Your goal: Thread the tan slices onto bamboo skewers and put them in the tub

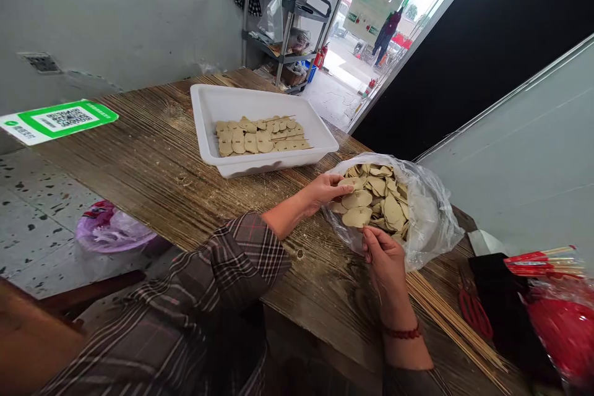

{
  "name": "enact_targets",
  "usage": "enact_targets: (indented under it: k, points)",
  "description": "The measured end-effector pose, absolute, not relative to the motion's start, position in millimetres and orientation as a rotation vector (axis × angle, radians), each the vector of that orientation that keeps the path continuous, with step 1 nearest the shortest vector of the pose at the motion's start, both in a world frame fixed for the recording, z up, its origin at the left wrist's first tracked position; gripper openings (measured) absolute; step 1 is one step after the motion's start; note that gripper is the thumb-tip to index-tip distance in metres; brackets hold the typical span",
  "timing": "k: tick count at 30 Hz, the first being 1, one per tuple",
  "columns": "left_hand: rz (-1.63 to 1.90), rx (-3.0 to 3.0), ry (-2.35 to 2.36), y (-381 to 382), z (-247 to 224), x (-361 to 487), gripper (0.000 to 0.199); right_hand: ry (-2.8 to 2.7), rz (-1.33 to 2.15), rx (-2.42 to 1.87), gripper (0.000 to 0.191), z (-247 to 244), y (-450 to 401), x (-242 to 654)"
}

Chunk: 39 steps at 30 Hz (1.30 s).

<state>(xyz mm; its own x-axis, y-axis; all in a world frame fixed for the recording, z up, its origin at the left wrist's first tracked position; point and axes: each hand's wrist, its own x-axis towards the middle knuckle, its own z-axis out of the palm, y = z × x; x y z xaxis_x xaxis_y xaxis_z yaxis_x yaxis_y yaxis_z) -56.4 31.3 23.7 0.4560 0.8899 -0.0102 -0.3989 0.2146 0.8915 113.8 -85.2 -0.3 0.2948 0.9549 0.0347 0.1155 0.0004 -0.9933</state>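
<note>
My left hand (325,193) pinches a thin beige slice (351,184) at the near side of an open plastic bag (431,216). My right hand (384,255) is closed around the lower end of a thin skewer, mostly hidden by the fingers. Just above that hand, flat beige slices (356,217) sit in a row, apparently threaded on the skewer. Many loose slices (394,213) of the same kind fill the bag. Further back, a white plastic tray (269,165) holds several skewered rows of slices (251,142).
A bundle of bamboo skewers (457,322) lies right of my right hand, beside red-handled scissors (476,309) and red packaging (561,322). A QR-code card (60,119) is at the wooden table's (162,154) left end. A shelf cart (288,18) stands behind.
</note>
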Motion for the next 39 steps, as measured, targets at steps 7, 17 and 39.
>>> enact_targets:
  k: [7,17,39]
  points:
    - [0.969,0.850,0.624,29,25,-56,0.026,-1.062,0.979,-1.368,0.029,1,-87,112]
    - [0.913,0.623,0.506,32,19,-55,0.032,-1.169,0.896,-1.384,0.031,3,-89,111]
    - [1.057,0.616,0.454,28,21,-50,0.032,-1.436,0.757,-1.531,0.036,2,-86,110]
